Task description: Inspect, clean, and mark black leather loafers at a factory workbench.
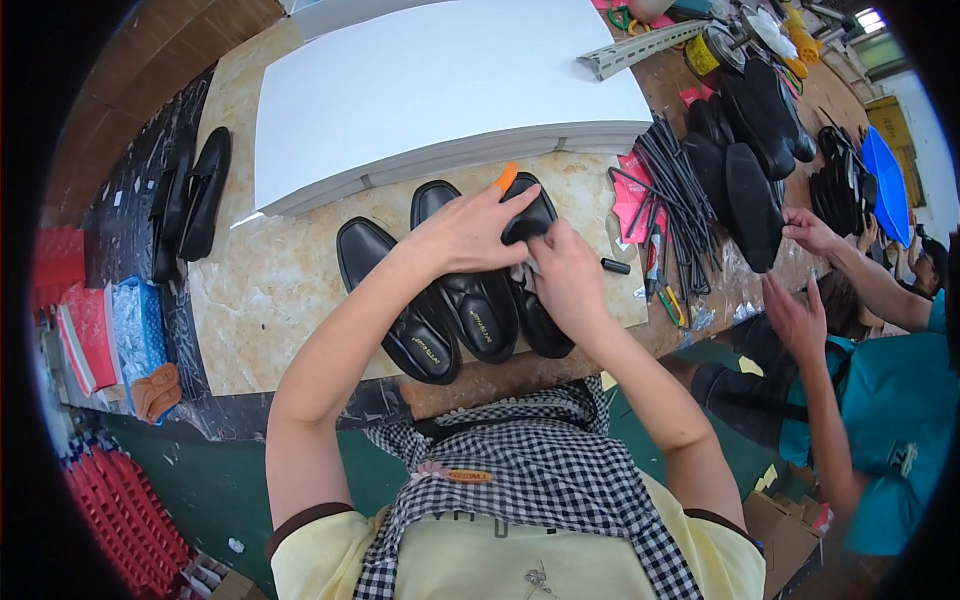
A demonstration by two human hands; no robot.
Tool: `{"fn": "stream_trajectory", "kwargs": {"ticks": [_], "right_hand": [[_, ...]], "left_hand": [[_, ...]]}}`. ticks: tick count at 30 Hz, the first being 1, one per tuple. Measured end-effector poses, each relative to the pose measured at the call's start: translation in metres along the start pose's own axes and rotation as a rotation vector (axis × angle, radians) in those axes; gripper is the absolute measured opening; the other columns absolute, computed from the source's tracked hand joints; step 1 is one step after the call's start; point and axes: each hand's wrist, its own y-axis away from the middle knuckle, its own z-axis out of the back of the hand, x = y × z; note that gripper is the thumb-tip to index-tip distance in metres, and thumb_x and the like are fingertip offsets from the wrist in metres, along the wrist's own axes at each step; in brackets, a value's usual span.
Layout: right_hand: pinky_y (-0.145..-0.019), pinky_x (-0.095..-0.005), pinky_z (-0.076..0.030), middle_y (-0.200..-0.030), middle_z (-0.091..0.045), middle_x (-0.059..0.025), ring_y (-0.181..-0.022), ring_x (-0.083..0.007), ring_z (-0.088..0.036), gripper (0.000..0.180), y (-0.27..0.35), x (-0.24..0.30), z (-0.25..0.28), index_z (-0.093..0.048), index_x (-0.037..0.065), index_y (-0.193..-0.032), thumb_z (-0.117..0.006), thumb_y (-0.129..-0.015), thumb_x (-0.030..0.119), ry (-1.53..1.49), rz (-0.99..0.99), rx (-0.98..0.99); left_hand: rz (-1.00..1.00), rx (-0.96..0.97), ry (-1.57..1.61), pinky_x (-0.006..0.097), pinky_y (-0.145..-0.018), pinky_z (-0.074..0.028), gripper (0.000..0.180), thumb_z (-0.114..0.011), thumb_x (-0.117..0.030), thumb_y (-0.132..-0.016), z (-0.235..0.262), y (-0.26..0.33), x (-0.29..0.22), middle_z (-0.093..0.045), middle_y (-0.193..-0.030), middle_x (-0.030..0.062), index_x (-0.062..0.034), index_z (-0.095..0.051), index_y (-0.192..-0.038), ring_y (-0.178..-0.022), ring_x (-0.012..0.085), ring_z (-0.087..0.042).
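Note:
Three black slip-on shoes lie side by side on the marbled board, toes pointing away from me. My left hand (475, 232) reaches across the middle shoe to the right-hand shoe (534, 210). An orange finger cover (508, 177) is on one of its fingers, and the hand grips the front part of that shoe. My right hand (568, 275) is closed at the same shoe's opening, with a small whitish wad (524, 274) at its fingertips. The middle shoe (480, 315) is partly hidden by my left hand; the left-hand shoe (400, 310) is partly behind my forearm.
A stack of white sheets (440, 90) fills the far side. Thin black rods (675, 190) and a black marker (615, 266) lie at right. More black shoes (752, 200) sit near a co-worker's hands (805, 235). Another black pair (205, 200) stands at left by a blue box (138, 330).

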Motion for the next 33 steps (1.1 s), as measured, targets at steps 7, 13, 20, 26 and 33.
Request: {"fn": "stream_trajectory", "kwargs": {"ticks": [7,13,20,26,33], "right_hand": [[-0.082,-0.0444,-0.052,-0.106,-0.056,-0.0163,-0.095,-0.0367,-0.062,0.072,-0.008,-0.024,0.007,-0.047,0.008,-0.135,-0.078,-0.071,0.005,-0.374,-0.291,0.08],[-0.084,-0.0433,-0.052,-0.115,-0.055,-0.0162,-0.102,-0.0357,-0.062,0.068,-0.013,-0.036,0.006,-0.047,0.008,-0.137,-0.074,-0.075,0.002,-0.407,-0.289,0.074],[-0.096,-0.0361,-0.049,-0.124,-0.057,-0.0135,-0.11,-0.0281,-0.06,0.057,0.038,-0.024,0.043,-0.053,0.009,-0.138,-0.07,-0.084,0.008,-0.524,-0.18,0.03],[-0.099,-0.0378,-0.05,-0.14,-0.047,-0.0147,-0.123,-0.0249,-0.055,0.073,0.05,-0.003,0.052,-0.03,0.014,-0.153,-0.069,-0.091,0.012,-1.188,-0.376,-0.141],[-0.089,-0.0328,-0.055,-0.129,-0.06,-0.0105,-0.108,-0.0169,-0.064,0.045,0.03,0.025,0.041,-0.051,0.005,-0.135,-0.063,-0.097,0.024,-2.141,-0.742,0.366]], "left_hand": [[0.005,-0.321,-0.051,0.051,-0.105,-0.041,0.105,-0.084,-0.019,-0.065,-0.039,0.007,-0.016,-0.051,-0.118,0.0308,-0.0068,-0.029,-0.153,-0.115,0.0489,-0.051],[0.026,-0.32,-0.208,0.061,-0.109,-0.032,0.108,-0.087,-0.029,-0.064,-0.026,0.006,-0.031,-0.032,-0.147,0.0316,-0.0182,-0.029,-0.155,-0.137,0.049,-0.032],[0.586,-0.473,-0.583,0.07,-0.111,-0.013,0.069,-0.051,-0.06,-0.092,0.098,-0.033,0.123,-0.022,-0.16,0.0149,-0.0305,-0.036,-0.152,-0.148,0.0371,-0.016],[0.075,-0.824,-0.212,0.042,-0.079,-0.047,0.029,-0.07,-0.02,-0.085,0.07,-0.018,0.062,-0.061,-0.092,0.0153,-0.0044,-0.069,-0.109,-0.086,0.0341,-0.058],[-0.407,-0.563,0.314,0.046,-0.101,-0.046,0.032,-0.078,-0.019,-0.062,0.0,0.104,-0.078,-0.062,-0.127,0.0171,-0.0104,-0.071,-0.092,-0.117,0.039,-0.059]]}}
